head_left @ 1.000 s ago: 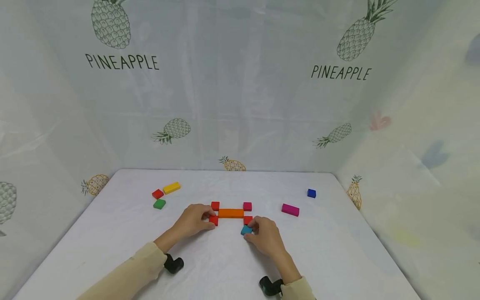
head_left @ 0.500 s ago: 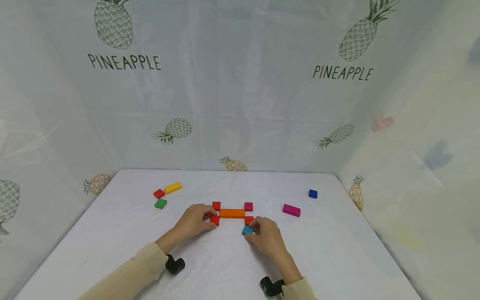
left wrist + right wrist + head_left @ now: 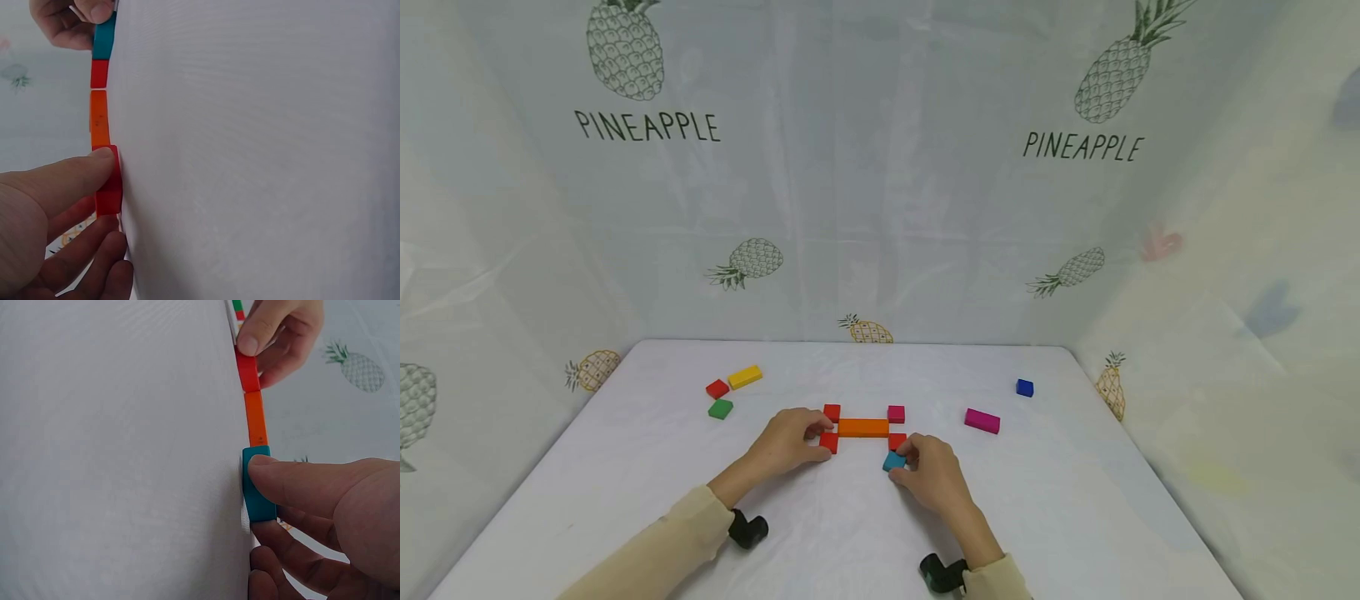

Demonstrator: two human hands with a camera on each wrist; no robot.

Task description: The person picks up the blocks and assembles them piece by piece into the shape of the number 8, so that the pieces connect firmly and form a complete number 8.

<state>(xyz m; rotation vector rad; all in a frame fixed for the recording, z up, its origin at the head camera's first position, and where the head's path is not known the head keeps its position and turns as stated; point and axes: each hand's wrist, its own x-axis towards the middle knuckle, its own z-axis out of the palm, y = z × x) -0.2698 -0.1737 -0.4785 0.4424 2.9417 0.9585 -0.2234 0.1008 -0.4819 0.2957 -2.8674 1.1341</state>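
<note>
In the head view, an orange bar block (image 3: 862, 428) lies on the white table with small blocks at its corners. My left hand (image 3: 786, 442) pinches a red block (image 3: 828, 443) at the bar's near left corner; the left wrist view shows the thumb on its near face. A teal block (image 3: 259, 494) is pinched by my right hand (image 3: 934, 475), thumb on its front and fingers at its side. It sits just in front of another red block (image 3: 897, 442) at the near right corner. A red block (image 3: 832, 412) and a crimson block (image 3: 896, 414) stand at the far corners.
Back left on the table (image 3: 865, 533) lie a yellow bar block (image 3: 745, 377), a red block (image 3: 717, 389) and a green block (image 3: 721, 409). To the right are a magenta bar block (image 3: 982, 421) and a dark blue block (image 3: 1025, 387). Pineapple-printed sheets surround the table.
</note>
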